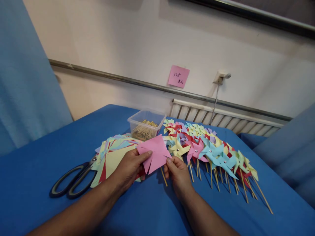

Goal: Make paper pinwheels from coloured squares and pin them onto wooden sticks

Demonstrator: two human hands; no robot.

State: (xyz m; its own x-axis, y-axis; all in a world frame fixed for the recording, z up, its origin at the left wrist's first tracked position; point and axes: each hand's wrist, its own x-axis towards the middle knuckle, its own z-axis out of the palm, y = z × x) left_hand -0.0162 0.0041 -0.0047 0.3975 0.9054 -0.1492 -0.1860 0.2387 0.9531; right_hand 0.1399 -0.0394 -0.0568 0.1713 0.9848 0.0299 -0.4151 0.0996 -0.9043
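A pink paper pinwheel [155,153] on a thin wooden stick is held up just above the blue table [36,183], near its front middle. My left hand [128,168] pinches the pinwheel's left edge with thumb and fingers. My right hand [177,173] grips its lower right corner, with the stick running down between the two hands. A fanned stack of coloured paper squares [112,157] lies directly behind my left hand.
Several finished pinwheels [211,152] on sticks lie in a row to the right. A clear plastic tub [146,124] of wooden sticks stands behind the paper. Black-handled scissors [73,180] lie at the left. A wall with a pink note [178,76] and a radiator is behind.
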